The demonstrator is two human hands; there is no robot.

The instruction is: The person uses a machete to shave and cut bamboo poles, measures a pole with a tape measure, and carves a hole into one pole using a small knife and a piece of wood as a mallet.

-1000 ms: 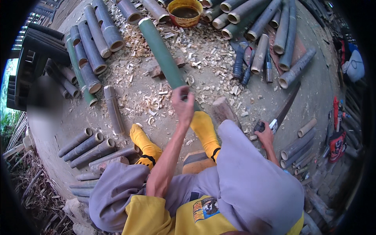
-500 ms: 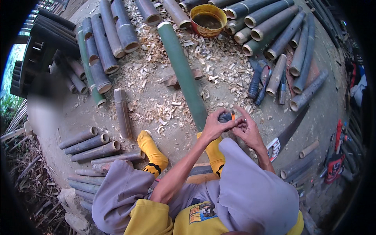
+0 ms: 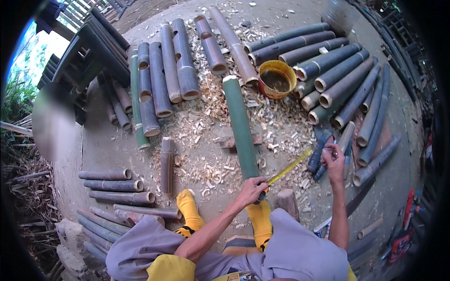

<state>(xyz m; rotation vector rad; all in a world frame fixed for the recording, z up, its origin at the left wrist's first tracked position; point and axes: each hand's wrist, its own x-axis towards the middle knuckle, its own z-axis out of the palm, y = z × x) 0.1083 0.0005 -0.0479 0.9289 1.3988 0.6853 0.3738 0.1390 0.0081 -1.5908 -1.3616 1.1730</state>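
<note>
My left hand (image 3: 252,191) is closed around a tape measure (image 3: 265,191) with an orange edge, at the near end of a green bamboo pole (image 3: 241,126). A yellow tape blade (image 3: 290,167) sticks out of it toward the upper right. My right hand (image 3: 334,161) is raised to the right, apart from the blade's end, its fingers pinched together. Whatever it may hold is too small to make out. Beneath the pole's middle lies a wooden block (image 3: 228,142), and the pole's near end is by my yellow-socked right foot (image 3: 259,220).
A yellow-rimmed bucket (image 3: 277,80) of murky liquid stands beyond the pole. Dark bamboo tubes (image 3: 323,56) fan out at the right; notched tubes (image 3: 185,70) lie at the far left. Wood shavings (image 3: 208,126) litter the floor. A dark-handled tool (image 3: 318,152) and a saw (image 3: 358,201) lie right.
My hands, close together before, have moved apart. The right went up and right; the left stays on the tape measure, whose blade is now drawn out. The view has tilted up.
</note>
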